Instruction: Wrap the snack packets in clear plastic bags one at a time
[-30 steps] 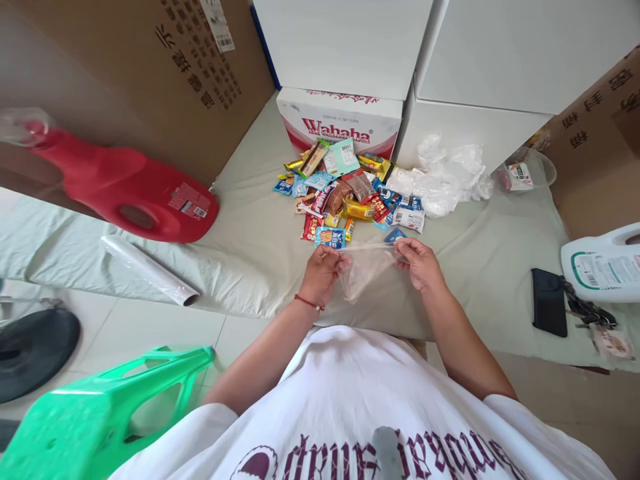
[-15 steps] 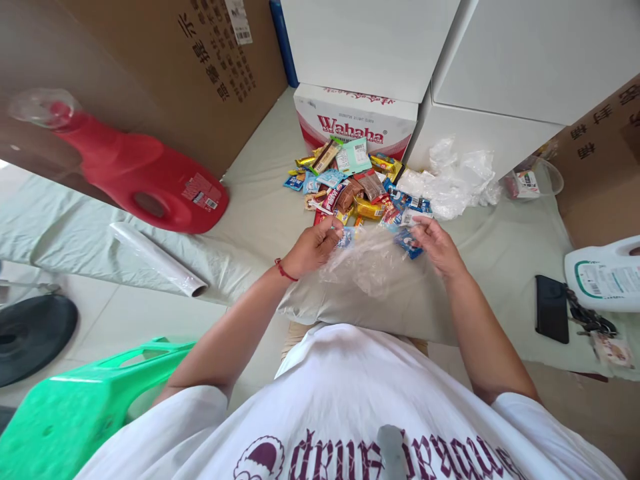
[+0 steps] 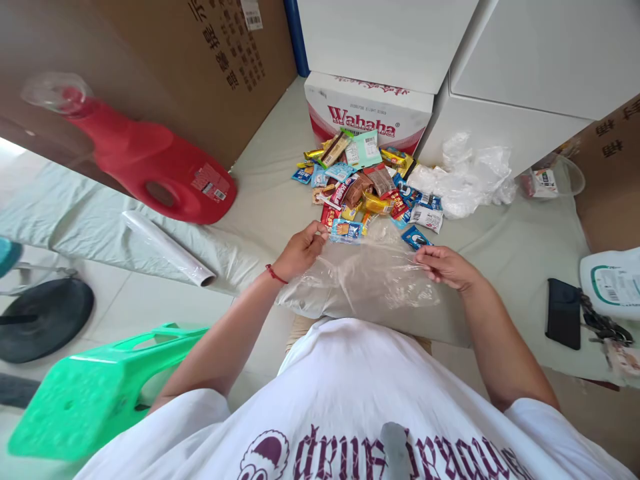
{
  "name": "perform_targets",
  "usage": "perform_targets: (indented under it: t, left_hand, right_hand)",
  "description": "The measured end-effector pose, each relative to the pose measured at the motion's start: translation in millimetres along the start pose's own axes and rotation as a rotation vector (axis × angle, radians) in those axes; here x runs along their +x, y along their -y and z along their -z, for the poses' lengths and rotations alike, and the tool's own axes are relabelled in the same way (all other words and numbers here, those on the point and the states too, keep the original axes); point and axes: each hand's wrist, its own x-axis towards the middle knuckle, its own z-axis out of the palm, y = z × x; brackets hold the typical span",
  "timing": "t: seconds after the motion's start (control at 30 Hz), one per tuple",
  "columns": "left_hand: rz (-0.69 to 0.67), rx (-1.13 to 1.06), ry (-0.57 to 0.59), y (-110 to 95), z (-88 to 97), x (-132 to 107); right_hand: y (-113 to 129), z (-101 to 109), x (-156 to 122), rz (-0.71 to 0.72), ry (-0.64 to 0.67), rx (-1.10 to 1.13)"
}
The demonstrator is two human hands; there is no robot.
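Observation:
A clear plastic bag (image 3: 365,273) is stretched between my two hands, low over the cloth in front of my body. My left hand (image 3: 303,250) pinches its left edge, next to a small blue snack packet (image 3: 347,230). At the opposite edge my right hand (image 3: 445,265) is closed on the bag, just below another dark blue packet (image 3: 416,237). Beyond the bag lies a heap of wrapped snacks (image 3: 355,183) in yellow, red, brown and blue. A white packet (image 3: 427,218) rests at the heap's right side.
Behind the heap stands a Wahaba carton (image 3: 370,110); crumpled clear plastic (image 3: 470,177) lies to its right. A red jug (image 3: 165,173) and a white roll (image 3: 167,248) are on the left. A phone (image 3: 563,313) and a white bottle (image 3: 613,283) sit at right, a green stool (image 3: 95,393) at lower left.
My hands have moved apart, the right one lower and outward, spreading the bag wider. The white packet by my right hand now lies free on the heap's edge. The view has shifted slightly.

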Motion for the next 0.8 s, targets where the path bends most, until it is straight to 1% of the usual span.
perform_targets:
  t: [0.07,0.1,0.13,0.17,0.2,0.23,0.27,0.33,0.37,0.4,0.43,0.5,0.53,0.57,0.6,0.63,0.7,0.77,0.8]
  left_hand:
    - [-0.022,0.025,0.139,1,5.5,0]
    - [-0.044,0.046,0.172,2,5.2,2]
    - [-0.073,0.075,0.176,3,2.9,6]
    - [-0.105,0.113,0.162,6,-1.1,11]
    - [-0.134,0.156,0.145,9,-6.6,17]
    - [-0.155,0.198,0.137,12,-13.1,24]
    - [-0.168,0.235,0.134,16,-19.9,31]
    - [-0.169,0.279,0.124,23,-33.1,42]
    - [-0.161,0.292,0.108,26,-38.6,45]
    - [-0.146,0.307,0.081,28,-43.2,46]
    - [-0.123,0.325,0.051,30,-46.7,45]
    - [-0.062,0.354,-0.003,33,-50.5,37]
    - [-0.025,0.364,-0.028,34,-50.9,31]
    - [0.013,0.369,-0.052,35,-50.7,23]
    - [0.051,0.369,-0.074,36,-50.0,14]
    - [0.090,0.369,-0.097,37,-49.3,5]
    - [0.168,0.374,-0.153,40,-48.8,-12]
    - [0.232,0.382,-0.198,42,-51.0,-27]
    - [0.256,0.385,-0.213,42,-53.2,-32]
  right_hand:
    - [3,21,-7,-0.028,0.115,-0.088]
    - [4,30,-8,-0.043,0.166,-0.144]
    - [5,36,-7,-0.048,0.195,-0.212]
    - [6,39,-4,-0.031,0.180,-0.292]
    - [8,40,-1,0.019,0.103,-0.384]
    - [11,38,1,0.107,-0.041,-0.482]
    - [14,32,3,0.227,-0.239,-0.573]
    - [20,10,1,0.497,-0.665,-0.690]
    - [21,-5,-2,0.607,-0.788,-0.725]
    - [19,-21,-6,0.689,-0.823,-0.761]
    - [15,-38,-9,0.742,-0.758,-0.813]
    - [-3,-70,-14,0.797,-0.479,-0.983]
    - [-17,-83,-14,0.806,-0.351,-1.067]
    - [-32,-92,-14,0.806,-0.250,-1.131]
    - [-47,-98,-14,0.807,-0.175,-1.170]
    - [-63,-100,-15,0.813,-0.116,-1.184]
    - [-87,-96,-18,0.843,-0.033,-1.144]
    - [-100,-86,-25,0.874,-0.018,-1.034]
    - [-101,-82,-28,0.875,-0.053,-0.966]
